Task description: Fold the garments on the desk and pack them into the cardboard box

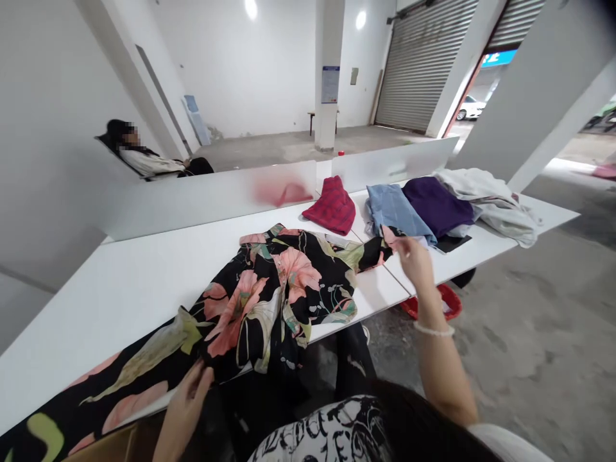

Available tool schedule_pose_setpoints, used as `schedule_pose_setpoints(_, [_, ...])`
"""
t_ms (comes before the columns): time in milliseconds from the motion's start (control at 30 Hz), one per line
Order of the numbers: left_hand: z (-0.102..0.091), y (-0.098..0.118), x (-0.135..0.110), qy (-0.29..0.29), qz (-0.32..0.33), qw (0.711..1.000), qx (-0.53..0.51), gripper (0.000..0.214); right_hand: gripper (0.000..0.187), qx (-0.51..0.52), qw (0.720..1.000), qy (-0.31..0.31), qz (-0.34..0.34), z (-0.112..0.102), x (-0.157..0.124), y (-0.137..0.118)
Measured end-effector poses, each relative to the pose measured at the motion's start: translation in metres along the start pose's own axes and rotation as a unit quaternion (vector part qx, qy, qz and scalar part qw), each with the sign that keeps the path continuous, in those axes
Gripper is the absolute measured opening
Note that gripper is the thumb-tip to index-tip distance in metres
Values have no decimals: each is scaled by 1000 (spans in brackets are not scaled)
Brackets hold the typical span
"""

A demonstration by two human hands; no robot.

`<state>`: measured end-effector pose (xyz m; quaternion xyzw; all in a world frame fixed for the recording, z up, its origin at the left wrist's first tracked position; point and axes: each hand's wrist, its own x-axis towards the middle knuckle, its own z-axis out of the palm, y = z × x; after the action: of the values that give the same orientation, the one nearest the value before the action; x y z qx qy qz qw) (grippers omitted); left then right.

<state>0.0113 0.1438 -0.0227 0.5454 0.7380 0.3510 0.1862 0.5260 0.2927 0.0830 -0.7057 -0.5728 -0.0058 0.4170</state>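
Note:
A black floral shirt (298, 273) with large pink flowers and green leaves lies spread over the white table (158, 269), its lower part hanging past the front edge. My right hand (414, 258) pinches the cuff end of one sleeve, pulled out to the right. My left hand (188, 394) is closed at the shirt's lower left edge, fingertips against the fabric, partly hidden. Another stretch of the same floral fabric (139, 366) runs down to the lower left corner.
A folded red checked cloth (332, 208) lies behind the shirt. To the right are blue cloth (397, 208), purple cloth (440, 205) and pale garments (491, 199). A frosted divider (212, 196) lines the back. Beneath is a red basket (450, 301). A person (149, 157) sits beyond.

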Motion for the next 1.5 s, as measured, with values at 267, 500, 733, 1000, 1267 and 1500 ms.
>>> schedule_pose_setpoints(267, [20, -8, -7, 0, 117, 992, 39, 43, 29, 118, 970, -210, 33, 81, -100, -24])
schedule_pose_setpoints(500, [26, 38, -3, 43, -5, 997, -61, 38, 47, 412, 872, -177, 197, 89, -114, -34])
schedule_pose_setpoints(733, [33, 57, 6, 45, -67, 992, -98, 48, 45, 338, 904, -165, 202, 73, -114, -23])
schedule_pose_setpoints(1000, [2, 50, -4, 43, -290, 902, -317, 71, 44, 405, 874, -125, 238, 37, -102, -16])
schedule_pose_setpoints(1267, [-11, 43, -35, -68, -391, 841, -369, 65, 31, 74, 983, -155, -63, 29, -73, -45])
schedule_pose_setpoints(1500, [14, 34, -58, -70, -322, 873, -360, 95, 57, -28, 842, -423, -334, 163, -72, -152])
